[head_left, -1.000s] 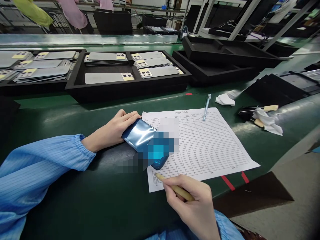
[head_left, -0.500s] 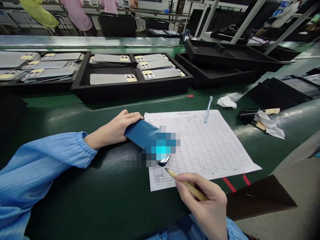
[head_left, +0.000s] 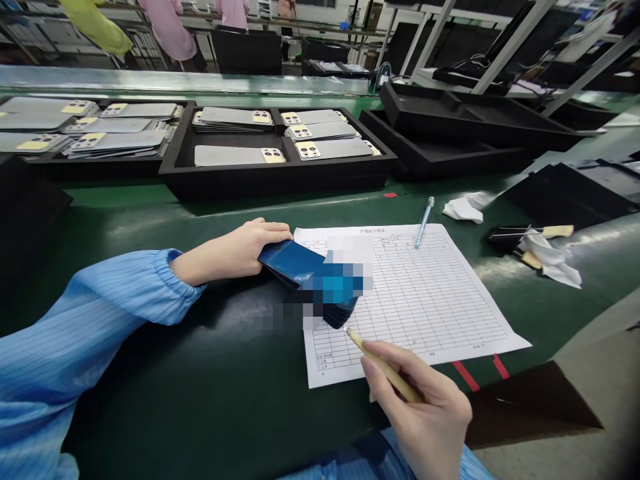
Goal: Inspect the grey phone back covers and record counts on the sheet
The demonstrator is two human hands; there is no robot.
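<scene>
My left hand (head_left: 235, 250) is closed around the far left end of a stack of thin blue phone back panels (head_left: 293, 259). The stack is held tilted over the left side of a printed form (head_left: 420, 293), and its layered edges show at the near corner. Pixelated blocks hide the middle of the panels. In my right hand (head_left: 420, 400) is a thin pale wooden stick (head_left: 383, 367), pinched like a pen. Its narrow tip points at the lower corner of the stack, close to it; whether they touch I cannot tell.
Black trays (head_left: 270, 183) with grey phone back panels (head_left: 333, 148) line the back. Stacked black trays (head_left: 465, 127) stand at the back right. A light-blue pen (head_left: 424, 222) lies on the form. Crumpled tissue (head_left: 555, 257) and small tools (head_left: 530, 233) rest at right.
The view has shifted slightly, so everything sits further right. The stack has tilted: its layered dark edges now show, where a bright white edge was before. Both hands keep their hold.
</scene>
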